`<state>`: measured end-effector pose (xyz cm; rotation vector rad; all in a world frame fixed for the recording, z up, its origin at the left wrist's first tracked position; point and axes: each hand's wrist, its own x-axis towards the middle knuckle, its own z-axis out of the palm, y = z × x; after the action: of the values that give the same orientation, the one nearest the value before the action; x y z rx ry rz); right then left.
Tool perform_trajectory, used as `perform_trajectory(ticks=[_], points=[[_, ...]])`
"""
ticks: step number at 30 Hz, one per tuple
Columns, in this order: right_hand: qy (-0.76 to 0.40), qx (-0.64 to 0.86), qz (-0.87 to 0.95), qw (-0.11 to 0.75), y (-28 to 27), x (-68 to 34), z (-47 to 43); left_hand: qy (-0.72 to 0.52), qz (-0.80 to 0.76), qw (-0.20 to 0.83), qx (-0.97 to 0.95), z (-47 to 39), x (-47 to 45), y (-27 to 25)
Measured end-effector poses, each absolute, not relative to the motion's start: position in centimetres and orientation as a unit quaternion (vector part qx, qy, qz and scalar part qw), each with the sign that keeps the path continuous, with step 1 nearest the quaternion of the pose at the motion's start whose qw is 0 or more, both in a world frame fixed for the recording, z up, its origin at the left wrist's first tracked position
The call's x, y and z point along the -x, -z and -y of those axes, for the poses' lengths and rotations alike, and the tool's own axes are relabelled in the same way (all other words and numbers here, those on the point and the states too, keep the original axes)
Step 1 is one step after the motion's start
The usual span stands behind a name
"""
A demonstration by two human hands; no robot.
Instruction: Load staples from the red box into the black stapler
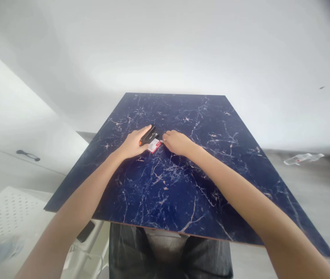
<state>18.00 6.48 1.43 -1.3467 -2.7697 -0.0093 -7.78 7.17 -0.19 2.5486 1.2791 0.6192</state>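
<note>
My left hand (pixel 133 143) is closed around a black stapler (pixel 149 135) with an orange tip, tilted on the blue marbled table (pixel 165 193). A small red-and-white box (pixel 154 145) lies against the stapler's near side, by my left thumb. To the right of both, my right hand (pixel 178 142) has its fingers drawn together in a pinch near the box's right corner. A small pale bit shows at those fingertips, too small to name.
Behind the table's far edge rises a white wall. On the floor at right lies a crumpled clear plastic item (pixel 303 158). A white perforated seat (pixel 10 213) stands at lower left, near a dark flat object (pixel 85 231). A dark handle (pixel 28 155) sits on the white panel at left.
</note>
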Motion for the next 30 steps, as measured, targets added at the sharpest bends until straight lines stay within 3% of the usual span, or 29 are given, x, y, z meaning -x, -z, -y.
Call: perform_trajectory(ticks=[6, 12, 17, 30], points=[[-0.046, 0.401, 0.915, 0.022, -2.8, -22.8, 0.9, -0.177, -0.379, 0.172, -0.892, -5.3, 5.8, -0.6], [-0.203, 0.386, 0.889, 0.14, -3.1, -24.5, 4.7, -0.12, -0.234, 0.225, -0.938, -2.4, 3.2, -2.2], [-0.205, 0.478, 0.819, 0.244, -2.1, -25.0, 4.6, -0.092, -0.234, 0.251, -0.935, -0.8, 2.3, -2.5], [-0.252, 0.438, 0.832, 0.228, -0.9, -25.2, 3.9, -0.043, -0.26, 0.325, -0.908, -3.5, 6.2, -3.9]])
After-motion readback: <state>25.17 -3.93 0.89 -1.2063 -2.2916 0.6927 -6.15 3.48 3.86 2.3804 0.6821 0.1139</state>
